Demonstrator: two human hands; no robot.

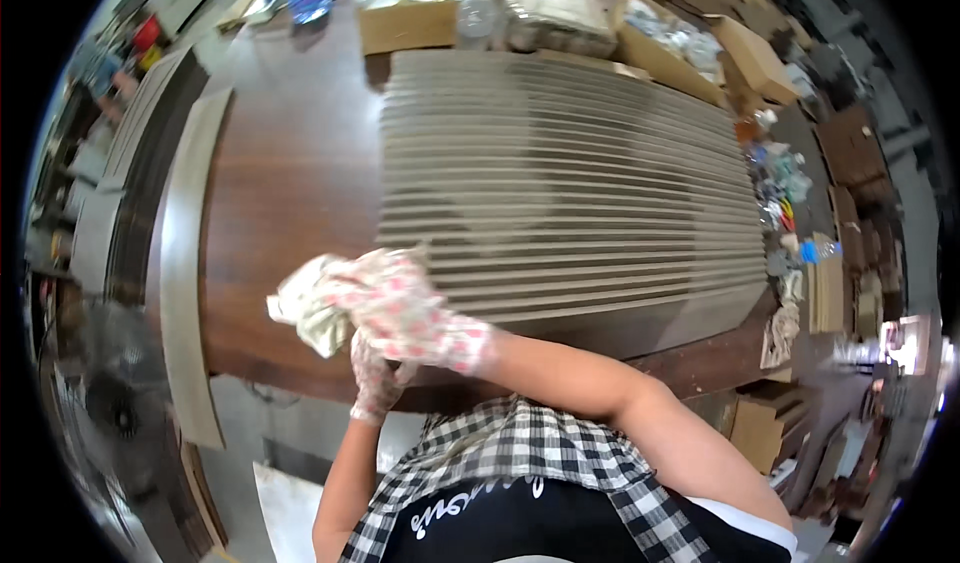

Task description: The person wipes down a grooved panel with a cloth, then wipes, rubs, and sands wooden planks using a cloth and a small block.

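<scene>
My right hand (405, 308), in a white glove with a pink pattern, is closed on a crumpled white cloth (312, 303) above the near left part of the brown table (290, 178). Just below it is my left hand (376, 381), gloved alike, by the table's front edge; its fingers are mostly hidden behind the right hand and cloth. To the right of the cloth, a wide row of long grey-brown strips (580, 198) lies side by side across the table. The right glove overlaps their near left corner in the picture; whether it touches them, I cannot tell.
One long pale strip (185, 253) runs along the table's left side. Cardboard boxes (410, 26), a wrapped bundle (560, 15) and a clear bottle (480, 8) line the far edge. A fan (120, 403) stands at lower left. Small bottles and clutter (780, 178) are at right.
</scene>
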